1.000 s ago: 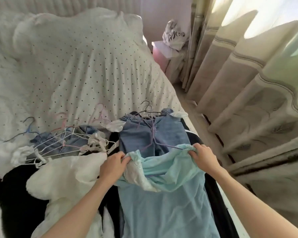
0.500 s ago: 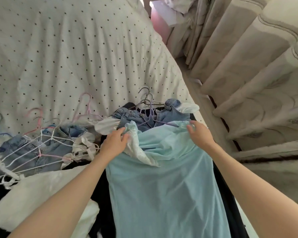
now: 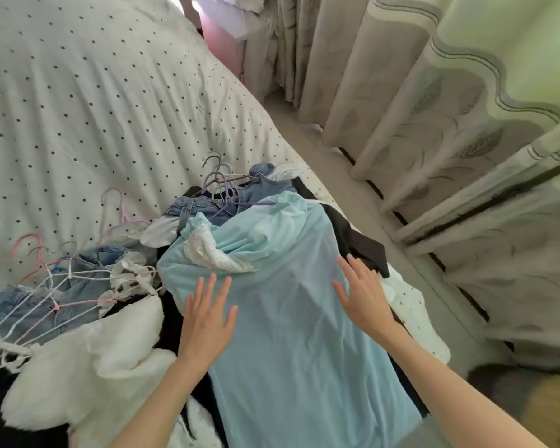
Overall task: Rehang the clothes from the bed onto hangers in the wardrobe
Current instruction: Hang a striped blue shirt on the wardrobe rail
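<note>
Both hands are letting go of the collar since the earlier frames: half a second ago each was gripping a bunched top corner of the light blue garment point(image 3: 291, 318); now the left hand point(image 3: 207, 313) and right hand point(image 3: 364, 294) are lying flat on it, fingers straight and spread, holding nothing. Head camera is also tilting further down toward the pile.

Garment is lying lengthwise on the clothes heap at the bed's near edge, neckline pointing to 12 o'clock, hem running off frame at 6 o'clock. White lace trim point(image 3: 214, 253) is folding out of the neck opening at 11 o'clock from the left hand. Purple hanger point(image 3: 222, 192) is sitting on the jeans point(image 3: 194, 206) just beyond the neckline, at 12 o'clock. Tangle of white and pink hangers point(image 3: 55, 286) is lying at 9 o'clock on a second pair of jeans. Black garment point(image 3: 353, 234) is showing at 2 o'clock, under the blue fabric's edge.

Step in hand, as judged: smoothing the garment before hanging. To do it well:
- sweep palms outward toward 3 and 9 o'clock, not downward, so the thin fabric is not bunching;
- tuck the lace back inside the neck;
- take the single purple hanger rather than the tangled cluster;
- feed it through the neck opening, one shoulder at a time.

Wardrobe is not in view.
</note>
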Available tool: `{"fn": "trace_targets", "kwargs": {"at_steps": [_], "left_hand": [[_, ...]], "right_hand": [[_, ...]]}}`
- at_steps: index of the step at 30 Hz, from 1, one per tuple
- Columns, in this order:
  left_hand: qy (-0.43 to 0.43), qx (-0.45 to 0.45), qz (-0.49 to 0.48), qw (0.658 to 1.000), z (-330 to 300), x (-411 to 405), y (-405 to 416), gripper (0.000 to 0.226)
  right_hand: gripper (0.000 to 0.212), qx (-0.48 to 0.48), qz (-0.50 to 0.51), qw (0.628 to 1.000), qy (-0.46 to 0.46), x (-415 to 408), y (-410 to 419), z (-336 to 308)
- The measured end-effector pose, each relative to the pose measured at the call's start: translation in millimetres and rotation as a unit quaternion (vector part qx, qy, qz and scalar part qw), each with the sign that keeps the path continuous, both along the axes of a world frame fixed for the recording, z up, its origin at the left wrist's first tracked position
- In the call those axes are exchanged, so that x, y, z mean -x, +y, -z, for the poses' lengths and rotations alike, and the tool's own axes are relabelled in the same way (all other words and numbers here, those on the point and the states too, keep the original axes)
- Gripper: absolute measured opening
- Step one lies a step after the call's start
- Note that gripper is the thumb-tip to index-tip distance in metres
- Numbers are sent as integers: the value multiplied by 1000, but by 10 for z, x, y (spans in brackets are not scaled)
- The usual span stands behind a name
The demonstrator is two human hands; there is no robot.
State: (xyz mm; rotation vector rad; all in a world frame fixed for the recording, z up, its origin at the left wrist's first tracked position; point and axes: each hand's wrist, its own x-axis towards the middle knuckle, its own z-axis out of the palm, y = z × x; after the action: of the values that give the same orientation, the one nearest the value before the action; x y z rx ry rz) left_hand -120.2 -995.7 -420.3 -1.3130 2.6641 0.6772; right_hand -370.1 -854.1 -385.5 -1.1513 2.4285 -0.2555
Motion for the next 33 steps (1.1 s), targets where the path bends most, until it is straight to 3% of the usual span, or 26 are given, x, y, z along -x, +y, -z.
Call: {"fn": "trace_targets", "kwargs": {"at_steps": [6,11,16,21,26,29,33], "left_hand": [[12,-4,146,989,-297,197,961,56],[51,-4,241,969,-619,660,1724,59],[75,-17,386,919,-877,919,3041,60],[121,-46,544,829,-1058,790,4545,64],[131,-69,642,752,-1155,568,5845,55],[130,-87,712,684,-1189,382,6499,55],[119,-90,792,592,-1267,294,7292,56]], "right_hand": [[53,43,108,991,-60,-399,1288,-306],[52,112,238,965,6,-601,2470,-549],[52,139,390,909,47,-1163,3891,-777],[52,132,555,818,69,-2093,5265,-941],[53,99,683,716,106,-3009,6283,-1013],[64,99,753,637,129,-3489,6705,-1077],[61,86,822,538,163,-3993,7164,-1178]]}}
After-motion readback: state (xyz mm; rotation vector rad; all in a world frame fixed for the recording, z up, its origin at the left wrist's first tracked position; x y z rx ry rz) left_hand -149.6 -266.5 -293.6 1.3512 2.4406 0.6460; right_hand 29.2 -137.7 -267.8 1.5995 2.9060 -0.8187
